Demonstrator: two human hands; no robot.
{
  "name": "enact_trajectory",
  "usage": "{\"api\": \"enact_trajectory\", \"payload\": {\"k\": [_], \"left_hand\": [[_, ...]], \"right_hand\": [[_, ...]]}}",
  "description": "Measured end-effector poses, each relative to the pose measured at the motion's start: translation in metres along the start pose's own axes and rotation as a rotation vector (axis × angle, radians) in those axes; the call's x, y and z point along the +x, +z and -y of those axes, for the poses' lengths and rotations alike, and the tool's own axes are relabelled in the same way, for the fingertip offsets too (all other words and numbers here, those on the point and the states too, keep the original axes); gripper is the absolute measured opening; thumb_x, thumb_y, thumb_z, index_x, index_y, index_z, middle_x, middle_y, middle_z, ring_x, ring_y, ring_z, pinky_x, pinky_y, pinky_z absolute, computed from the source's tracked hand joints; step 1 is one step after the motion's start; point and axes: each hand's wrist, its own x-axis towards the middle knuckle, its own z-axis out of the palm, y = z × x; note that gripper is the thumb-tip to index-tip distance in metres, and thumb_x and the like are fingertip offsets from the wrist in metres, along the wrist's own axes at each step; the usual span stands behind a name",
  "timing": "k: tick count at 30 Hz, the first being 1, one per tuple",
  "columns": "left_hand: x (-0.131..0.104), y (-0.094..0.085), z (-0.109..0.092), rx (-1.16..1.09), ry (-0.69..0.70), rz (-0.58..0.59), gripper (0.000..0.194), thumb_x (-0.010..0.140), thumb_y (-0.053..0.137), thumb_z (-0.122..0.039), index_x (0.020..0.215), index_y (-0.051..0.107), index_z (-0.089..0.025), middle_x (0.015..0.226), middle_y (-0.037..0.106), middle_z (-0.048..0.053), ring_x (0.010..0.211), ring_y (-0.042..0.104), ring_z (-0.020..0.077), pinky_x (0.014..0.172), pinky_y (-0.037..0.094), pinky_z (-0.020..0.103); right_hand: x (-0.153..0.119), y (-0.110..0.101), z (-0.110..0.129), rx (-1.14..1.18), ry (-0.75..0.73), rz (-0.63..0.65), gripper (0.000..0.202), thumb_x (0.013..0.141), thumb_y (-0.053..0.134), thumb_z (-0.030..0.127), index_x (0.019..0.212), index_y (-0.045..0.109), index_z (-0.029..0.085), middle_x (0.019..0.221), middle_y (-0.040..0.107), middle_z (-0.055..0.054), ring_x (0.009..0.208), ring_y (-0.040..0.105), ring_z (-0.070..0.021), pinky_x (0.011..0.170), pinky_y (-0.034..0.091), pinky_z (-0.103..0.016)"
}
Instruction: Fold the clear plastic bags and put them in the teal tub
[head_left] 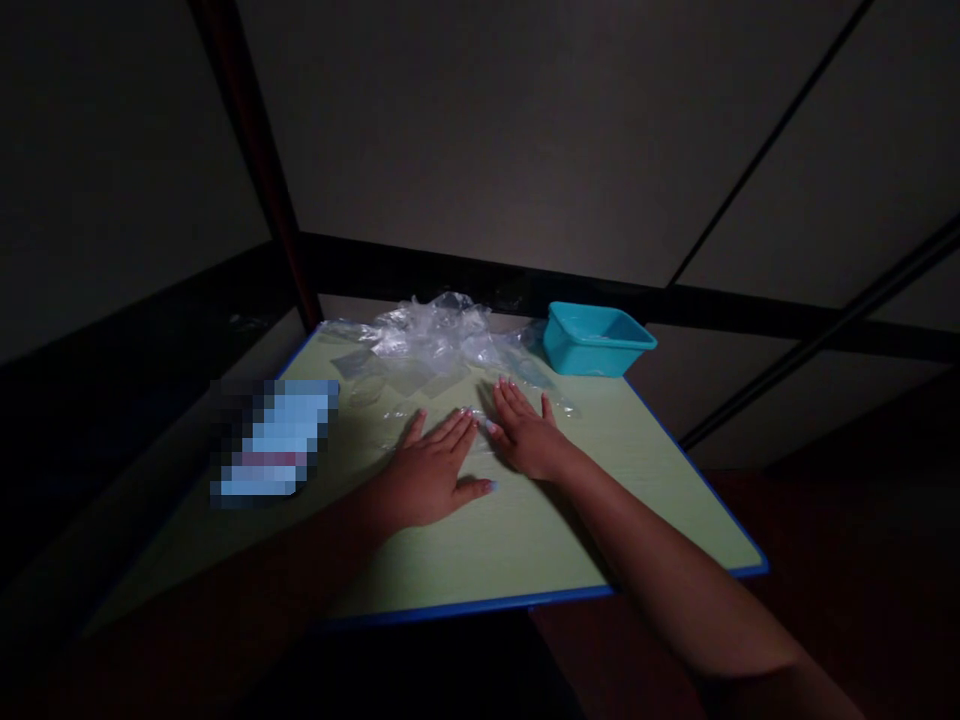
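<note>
On the pale green table [525, 540], my left hand [431, 475] lies flat with its fingers spread. To its right my right hand [523, 430] also rests palm down, fingers stretched out. A thin clear plastic piece [397, 425] shows faintly by the fingertips of both hands. Just beyond them a crumpled heap of clear plastic bags [442, 335] spreads over the far part of the table. Neither hand is closed on anything. What lies under the palms is hidden.
A turquoise plastic basket [600, 345] stands at the far right corner. Near the left edge is a blurred, pixelated flat object [277, 440]. The table has a blue rim, with dark-trimmed wall panels [480, 140] close behind it.
</note>
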Motion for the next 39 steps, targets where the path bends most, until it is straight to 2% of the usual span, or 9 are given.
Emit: {"api": "enact_trajectory", "payload": {"k": [6,10,16,20,23,26,29,35,39], "left_hand": [[0.000,-0.002,0.002,0.019,-0.008,0.033,0.076,0.088,0.028,-0.065,0.147,0.024,-0.017,0.153,0.015,0.014,0.143,0.011,0.0279,0.111,0.006,0.057],[0.000,-0.005,0.005,-0.003,0.001,0.048,0.070,0.089,0.030,-0.063,0.147,0.024,-0.024,0.153,0.013,0.015,0.142,0.012,0.0295,0.108,0.007,0.062],[-0.002,-0.005,0.008,-0.003,0.012,0.038,0.062,0.089,0.032,-0.063,0.144,0.028,-0.034,0.153,0.016,0.013,0.143,0.012,0.0276,0.107,0.009,0.062],[-0.001,-0.012,0.008,0.020,-0.003,-0.014,0.062,0.092,0.030,-0.056,0.146,0.025,-0.026,0.154,0.014,0.011,0.143,0.011,0.0238,0.110,0.007,0.059],[0.003,-0.018,0.011,0.028,-0.058,-0.083,0.063,0.094,0.027,-0.053,0.148,0.020,-0.020,0.154,0.013,0.008,0.143,0.012,0.0222,0.111,0.006,0.057],[0.005,-0.019,0.017,0.028,-0.089,-0.095,0.060,0.095,0.024,-0.049,0.147,0.022,-0.020,0.154,0.014,0.007,0.143,0.015,0.0215,0.112,0.006,0.056],[0.007,-0.012,0.022,0.023,-0.075,-0.054,0.057,0.095,0.024,-0.047,0.146,0.025,-0.021,0.153,0.017,0.007,0.142,0.018,0.0215,0.112,0.007,0.055],[0.009,-0.004,0.025,0.021,-0.133,0.034,0.056,0.095,0.026,-0.041,0.147,0.021,-0.021,0.154,0.016,0.005,0.142,0.018,0.0227,0.111,0.011,0.057],[0.008,-0.005,0.026,0.025,-0.146,0.051,0.056,0.095,0.027,-0.041,0.147,0.021,-0.022,0.154,0.015,0.005,0.142,0.016,0.0237,0.110,0.012,0.058]], "right_hand": [[-0.001,0.000,0.007,-0.044,0.009,0.149,0.064,0.095,0.021,0.043,0.150,0.002,0.017,0.155,-0.001,-0.006,0.144,0.000,-0.0223,0.109,-0.001,-0.060],[-0.008,-0.010,-0.002,-0.088,0.021,0.247,0.066,0.094,0.024,0.045,0.150,0.001,0.017,0.155,-0.001,-0.005,0.143,0.000,-0.0230,0.109,0.000,-0.061],[-0.012,-0.021,-0.016,-0.139,0.065,0.304,0.073,0.091,0.033,0.048,0.150,0.003,0.017,0.155,0.003,-0.008,0.143,0.002,-0.0263,0.109,0.004,-0.060],[-0.011,-0.019,-0.010,-0.100,0.055,0.135,0.070,0.093,0.026,0.047,0.150,0.002,0.013,0.155,-0.003,-0.008,0.143,0.000,-0.0222,0.112,0.006,-0.055],[-0.010,-0.011,0.002,-0.057,-0.033,0.051,0.068,0.095,0.024,0.044,0.149,0.000,0.012,0.154,-0.006,-0.007,0.143,-0.003,-0.0193,0.112,0.003,-0.052],[-0.010,-0.003,0.012,-0.017,-0.141,0.103,0.067,0.095,0.021,0.044,0.149,-0.002,0.013,0.154,-0.006,-0.007,0.143,-0.004,-0.0192,0.112,0.000,-0.054],[-0.012,-0.002,0.017,0.008,-0.172,0.206,0.068,0.095,0.019,0.048,0.149,-0.002,0.013,0.154,-0.006,-0.007,0.143,-0.006,-0.0198,0.112,0.001,-0.054],[-0.017,-0.011,0.019,0.035,-0.065,0.341,0.075,0.091,0.021,0.059,0.149,-0.006,0.020,0.152,-0.017,-0.003,0.141,-0.016,-0.0251,0.106,0.002,-0.065],[-0.016,-0.017,0.011,0.025,-0.030,0.342,0.071,0.091,0.022,0.060,0.148,-0.005,0.029,0.153,-0.016,-0.001,0.141,-0.015,-0.0272,0.105,0.003,-0.066]]}}
